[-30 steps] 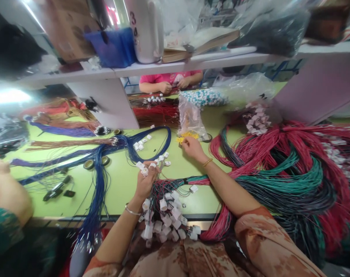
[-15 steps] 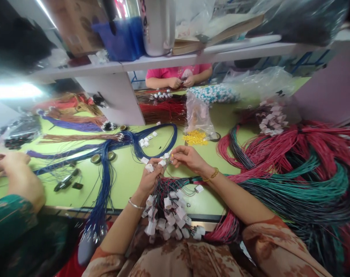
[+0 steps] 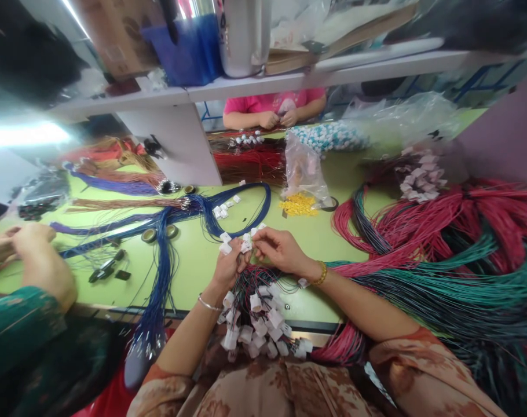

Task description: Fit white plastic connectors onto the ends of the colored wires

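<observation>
My left hand [image 3: 229, 265] is closed around the wires of several white plastic connectors [image 3: 225, 248], which stick out above its fingers. Close against it, my right hand [image 3: 283, 249] pinches at one white connector [image 3: 246, 243]; its fingertips hide whatever is between them. Below both hands hangs a thick bunch of wired white connectors [image 3: 257, 324] at the table's front edge. Red, black and green wires [image 3: 402, 278] run from there to the right. A pile of small yellow pieces [image 3: 299, 204] lies beyond my right hand.
Blue wire bundles [image 3: 161, 260] and tape rolls [image 3: 149, 235] lie to the left on the green table [image 3: 202, 272]. A co-worker's hands [image 3: 33, 240] are at the far left; another person in pink [image 3: 274, 107] sits opposite. A loaded shelf [image 3: 289, 84] crosses above.
My right fingertips have moved in against the white connector beside my left hand. The yellow speck at those fingertips no longer shows. The view has shifted slightly.
</observation>
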### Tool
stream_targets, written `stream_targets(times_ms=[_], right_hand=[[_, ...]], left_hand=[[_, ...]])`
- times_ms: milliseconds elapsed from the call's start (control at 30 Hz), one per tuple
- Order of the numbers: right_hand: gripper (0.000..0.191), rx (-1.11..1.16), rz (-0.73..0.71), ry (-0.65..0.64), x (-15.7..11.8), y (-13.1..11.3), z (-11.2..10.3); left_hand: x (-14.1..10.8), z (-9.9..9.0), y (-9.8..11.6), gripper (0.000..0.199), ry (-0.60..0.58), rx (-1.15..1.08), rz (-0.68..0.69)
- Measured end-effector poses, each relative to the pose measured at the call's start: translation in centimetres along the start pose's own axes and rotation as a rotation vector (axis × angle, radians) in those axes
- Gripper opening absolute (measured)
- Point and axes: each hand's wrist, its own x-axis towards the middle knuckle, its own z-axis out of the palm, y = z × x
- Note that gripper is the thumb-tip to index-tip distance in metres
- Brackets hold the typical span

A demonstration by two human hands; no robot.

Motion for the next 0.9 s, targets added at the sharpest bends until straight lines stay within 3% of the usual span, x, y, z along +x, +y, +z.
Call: stream_targets(times_ms=[100, 167, 533, 700, 900], right_hand=[[0.014, -0.247, -0.266, 0.055, 0.0, -0.2, 0.1], [0.017, -0.324, -0.354, 0.056, 0.0, -0.3, 0.3], [0.015, -0.537, -0.377, 0.076, -0.4, 0.6, 0.8], [0.017, -0.626, -0.465, 0.036, -0.6, 1.5, 0.9], [0.039, -0.728, -0.418, -0.022, -1.8, 2.6, 2.5]], left_hand=[[0.0, 0.1, 0.1, 0.05, 0.006, -0.02, -0.014], [-0.1, 0.2, 0.1, 0.049, 0.006, -0.024, -0.021], [-0.1, 0.4, 0.1, 0.049, 0.007, 0.066, -0.016], [0.1, 0.2, -0.2, 0.049, 0.024, 0.047, -0.024], [0.2, -0.1, -0.8, 0.046, 0.106, -0.031, -0.063]])
